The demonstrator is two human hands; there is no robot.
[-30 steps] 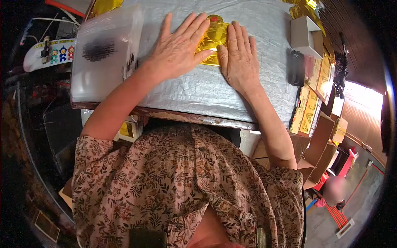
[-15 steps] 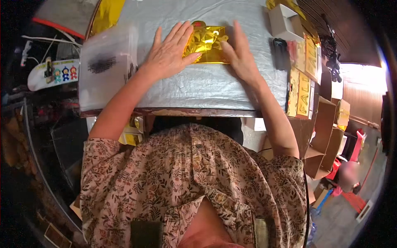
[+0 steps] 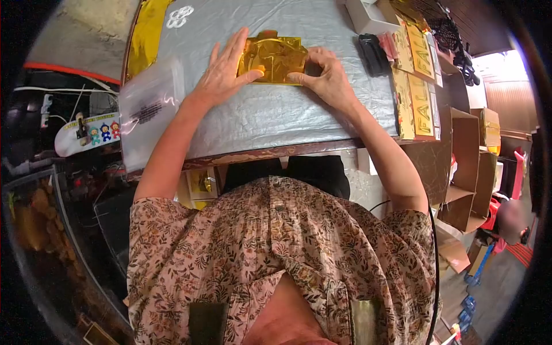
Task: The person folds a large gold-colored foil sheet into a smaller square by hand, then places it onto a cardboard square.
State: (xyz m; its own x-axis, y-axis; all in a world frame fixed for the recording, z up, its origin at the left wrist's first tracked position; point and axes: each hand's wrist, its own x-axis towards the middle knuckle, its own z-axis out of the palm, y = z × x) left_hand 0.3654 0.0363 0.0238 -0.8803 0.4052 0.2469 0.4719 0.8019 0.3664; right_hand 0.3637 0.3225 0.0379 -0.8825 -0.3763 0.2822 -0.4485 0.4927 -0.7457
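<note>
A shiny gold foil piece (image 3: 275,68) lies on the silver-grey table cover, its surface creased, with a rounded tab at its top edge. My left hand (image 3: 221,75) lies along its left side, fingers stretched out flat and thumb resting on its lower left corner. At the other side my right hand (image 3: 329,77) pinches the right edge, with the thumb on top at the lower right corner and the fingers curled behind. What lies beneath the foil is hidden.
Clear plastic bags (image 3: 150,115) with black print lie at the left. On the right are a black object (image 3: 374,54), boxes marked FALL (image 3: 422,106) and an open white box (image 3: 371,16). Gold foil (image 3: 142,40) covers the far left edge. Another person (image 3: 509,223) is at far right.
My right hand, which had its fingers stretched beside the gold foil piece, has curled them onto its right edge. My left fingers have drawn closer together. The camera view has turned slightly.
</note>
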